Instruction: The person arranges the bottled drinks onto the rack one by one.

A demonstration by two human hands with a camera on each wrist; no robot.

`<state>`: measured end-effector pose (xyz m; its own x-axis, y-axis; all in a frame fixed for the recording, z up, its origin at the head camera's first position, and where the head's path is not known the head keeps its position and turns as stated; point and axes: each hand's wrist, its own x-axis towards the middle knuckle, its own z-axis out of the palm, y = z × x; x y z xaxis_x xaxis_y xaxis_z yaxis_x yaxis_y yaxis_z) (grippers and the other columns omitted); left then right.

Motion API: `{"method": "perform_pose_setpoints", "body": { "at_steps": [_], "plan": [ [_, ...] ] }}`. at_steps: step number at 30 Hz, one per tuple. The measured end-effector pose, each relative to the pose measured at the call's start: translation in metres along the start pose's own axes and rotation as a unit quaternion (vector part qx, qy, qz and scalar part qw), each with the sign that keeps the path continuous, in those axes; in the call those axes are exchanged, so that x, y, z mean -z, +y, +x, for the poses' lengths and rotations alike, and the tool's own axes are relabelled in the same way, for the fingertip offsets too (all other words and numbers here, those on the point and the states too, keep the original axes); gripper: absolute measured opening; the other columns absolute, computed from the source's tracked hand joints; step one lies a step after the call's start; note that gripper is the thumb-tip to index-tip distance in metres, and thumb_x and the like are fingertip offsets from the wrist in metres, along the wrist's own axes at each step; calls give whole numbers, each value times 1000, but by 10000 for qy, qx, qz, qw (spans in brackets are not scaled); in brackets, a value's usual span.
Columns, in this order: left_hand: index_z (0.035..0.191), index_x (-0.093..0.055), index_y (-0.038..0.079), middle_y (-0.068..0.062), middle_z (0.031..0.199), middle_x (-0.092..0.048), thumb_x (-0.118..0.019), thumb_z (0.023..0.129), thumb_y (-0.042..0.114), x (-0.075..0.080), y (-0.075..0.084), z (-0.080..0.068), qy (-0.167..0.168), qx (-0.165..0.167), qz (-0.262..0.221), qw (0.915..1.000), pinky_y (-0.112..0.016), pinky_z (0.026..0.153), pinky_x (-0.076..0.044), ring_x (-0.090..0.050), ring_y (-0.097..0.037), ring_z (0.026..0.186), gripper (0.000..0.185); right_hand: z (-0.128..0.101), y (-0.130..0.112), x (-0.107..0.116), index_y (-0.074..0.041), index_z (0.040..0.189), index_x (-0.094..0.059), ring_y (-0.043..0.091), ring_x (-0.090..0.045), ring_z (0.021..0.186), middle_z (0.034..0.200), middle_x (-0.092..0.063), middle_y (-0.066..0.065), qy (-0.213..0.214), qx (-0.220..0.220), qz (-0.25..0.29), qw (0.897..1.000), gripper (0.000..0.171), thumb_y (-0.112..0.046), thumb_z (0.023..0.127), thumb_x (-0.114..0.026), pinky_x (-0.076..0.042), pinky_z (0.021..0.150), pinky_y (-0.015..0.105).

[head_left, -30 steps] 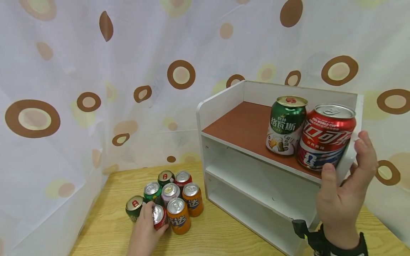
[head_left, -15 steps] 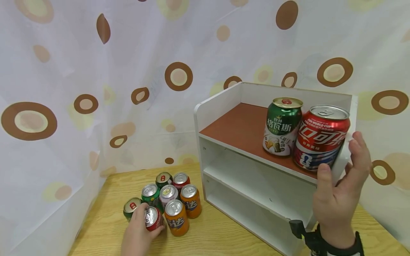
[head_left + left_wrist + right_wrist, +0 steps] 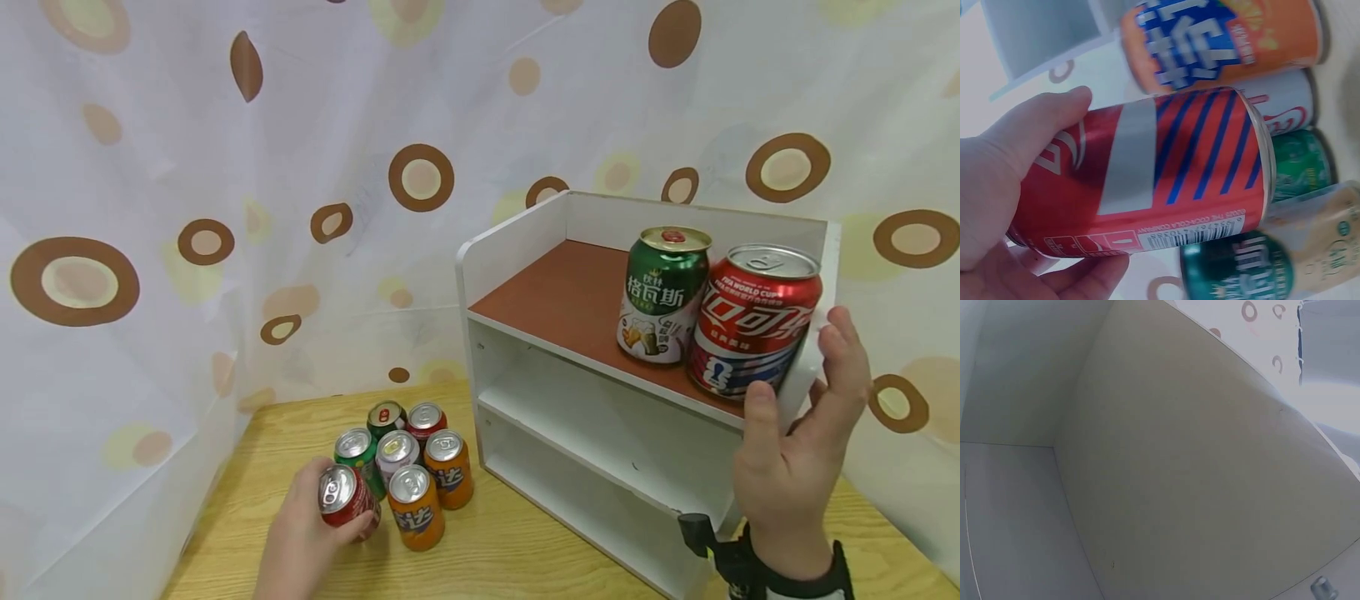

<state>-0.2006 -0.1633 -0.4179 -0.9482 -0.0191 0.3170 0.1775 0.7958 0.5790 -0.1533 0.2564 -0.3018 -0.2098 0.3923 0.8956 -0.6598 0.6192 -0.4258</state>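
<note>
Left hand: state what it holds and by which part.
The left hand grips a red striped drink can round its side wall, thumb on one side, fingers opposite.

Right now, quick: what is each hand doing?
Left hand: grips a red can, tilted.
Right hand: holds the white shelf's side panel, thumb in front.

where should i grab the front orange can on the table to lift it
Take the front orange can round its upper wall, coming down from above and from the front right. It stands upright. A silver can and another orange can crowd its back, and the left hand holding a red can is close on its left, so probably only the front and right are open.
</note>
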Motion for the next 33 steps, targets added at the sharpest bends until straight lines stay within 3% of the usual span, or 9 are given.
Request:
{"method": "perform_pose_setpoints", "body": {
  "at_steps": [5,19,33],
  "plan": [
    [132,-46,0,-22,118,-63,-94,73,17,10,9,4,308,-427,-150,9985,-54,86,-61,-68,-39,106,77,1,-1,-1,13,134,-37,27,-31,149,158,-36,12,62,16,52,10000,45,-14,102,-51,-28,113,27],
    [133,-46,-1,-24,119,-62,-94,73,13,38,44,31,611,-1163,-433,9904,-54,80,-62,-69,-41,103,77,1,-3,-1,12,134,-37,26,-30,149,158,-36,12,68,-45,99,9999,43,-12,100,-50,-27,111,27],
    [136,-44,4,-16,126,-61,-91,78,16,54,90,59,196,-1314,-1101,9850,-53,89,-60,-67,-34,111,75,-1,-2,0,11,135,-36,26,-29,150,160,-35,12,11,-37,55,10000,44,-12,101,-50,-26,110,29]
  ]
}}
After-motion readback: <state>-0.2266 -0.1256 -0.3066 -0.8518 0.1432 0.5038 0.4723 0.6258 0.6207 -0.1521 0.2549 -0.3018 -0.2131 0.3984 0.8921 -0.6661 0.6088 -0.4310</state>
